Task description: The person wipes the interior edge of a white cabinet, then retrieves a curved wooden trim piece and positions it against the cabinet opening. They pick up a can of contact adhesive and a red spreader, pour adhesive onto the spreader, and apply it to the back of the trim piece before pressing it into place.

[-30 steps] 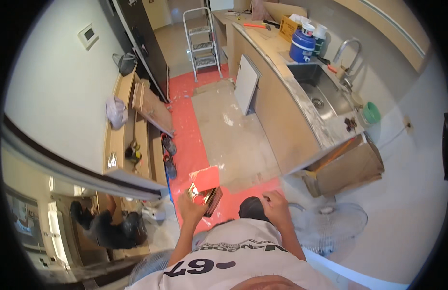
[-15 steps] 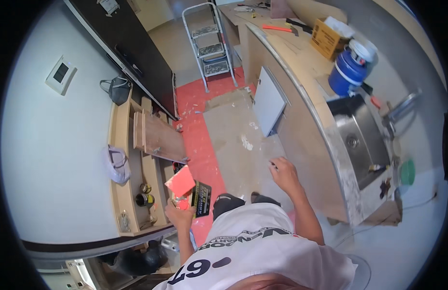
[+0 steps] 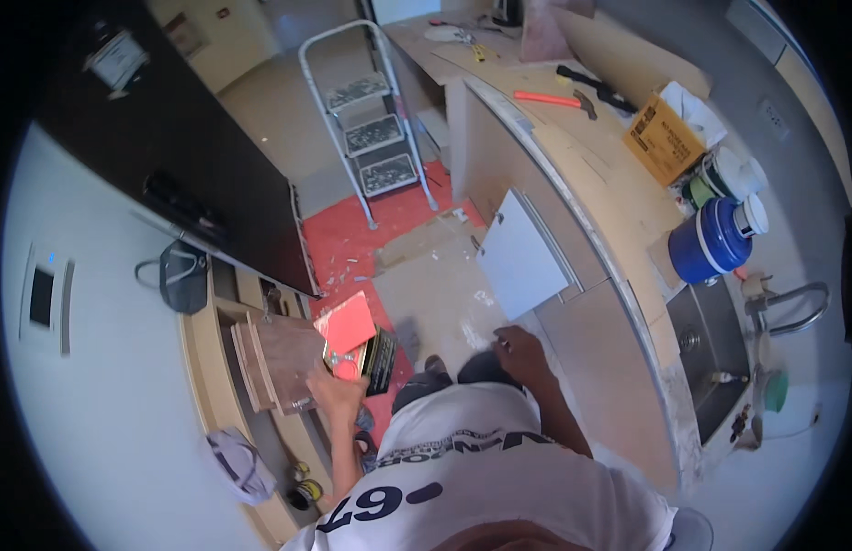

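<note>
My left hand (image 3: 338, 386) is closed round a rectangular metal tin (image 3: 375, 358) with gold and dark sides, a red round cap and a flat top surface showing red, held in front of my body above the floor. My right hand (image 3: 522, 358) is out to the right near the lower cupboard fronts, its fingers curled; whether they hold something small I cannot make out. A loose white panel (image 3: 522, 257) leans on the cupboards just beyond it.
A step ladder (image 3: 371, 138) stands ahead. The counter on the right holds a hammer (image 3: 545, 98), cardboard box (image 3: 660, 138), blue jug (image 3: 706, 243) and sink (image 3: 701, 358). An open shoe cabinet (image 3: 205, 367) with leaning boards and a dark door (image 3: 132, 138) line the left.
I have moved forward along the passage: the ladder and counter look closer, and the person in the left-hand room has left view. The tin stays in my left hand.
</note>
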`<state>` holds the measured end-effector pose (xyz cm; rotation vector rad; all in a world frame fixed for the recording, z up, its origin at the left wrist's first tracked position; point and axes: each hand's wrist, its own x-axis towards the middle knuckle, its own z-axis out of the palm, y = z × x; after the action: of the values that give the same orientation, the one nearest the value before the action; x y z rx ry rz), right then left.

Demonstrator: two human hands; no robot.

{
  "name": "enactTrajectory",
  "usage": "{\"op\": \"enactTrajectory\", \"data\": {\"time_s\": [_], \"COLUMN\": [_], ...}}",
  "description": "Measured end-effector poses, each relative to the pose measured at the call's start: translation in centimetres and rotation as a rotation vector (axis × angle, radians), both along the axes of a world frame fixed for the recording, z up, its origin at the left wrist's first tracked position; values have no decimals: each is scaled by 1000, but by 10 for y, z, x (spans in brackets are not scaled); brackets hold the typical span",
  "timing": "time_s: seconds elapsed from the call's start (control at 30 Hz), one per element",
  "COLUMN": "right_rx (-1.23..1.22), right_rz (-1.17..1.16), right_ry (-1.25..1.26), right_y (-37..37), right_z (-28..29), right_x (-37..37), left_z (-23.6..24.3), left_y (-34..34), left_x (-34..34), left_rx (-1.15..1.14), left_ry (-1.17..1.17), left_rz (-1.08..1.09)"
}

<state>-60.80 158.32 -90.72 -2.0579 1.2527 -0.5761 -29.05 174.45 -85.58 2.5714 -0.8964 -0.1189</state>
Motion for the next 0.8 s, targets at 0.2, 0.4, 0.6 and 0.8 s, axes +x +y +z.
{"op": "enactTrajectory", "data": {"time_s": [0.2, 0.4, 0.6, 0.8], "right_rx": [-54, -117, -236, -374], "right_rz": [-302, -429, -459, -403], "right_ry": [-18, -113, -220, -321], "right_y": [-89, -213, -338, -424], "right_z": [-9, -24, 17, 103], "right_x": [23, 77, 138, 169], "left_z": [39, 46, 91, 135], "left_y": [-151, -308, -468, -633], "left_x": [73, 122, 143, 132], "left_rx": [-9, -93, -213, -245], "left_ry": [34, -43, 16, 63], "left_rz": [-229, -492, -726, -1011]}}
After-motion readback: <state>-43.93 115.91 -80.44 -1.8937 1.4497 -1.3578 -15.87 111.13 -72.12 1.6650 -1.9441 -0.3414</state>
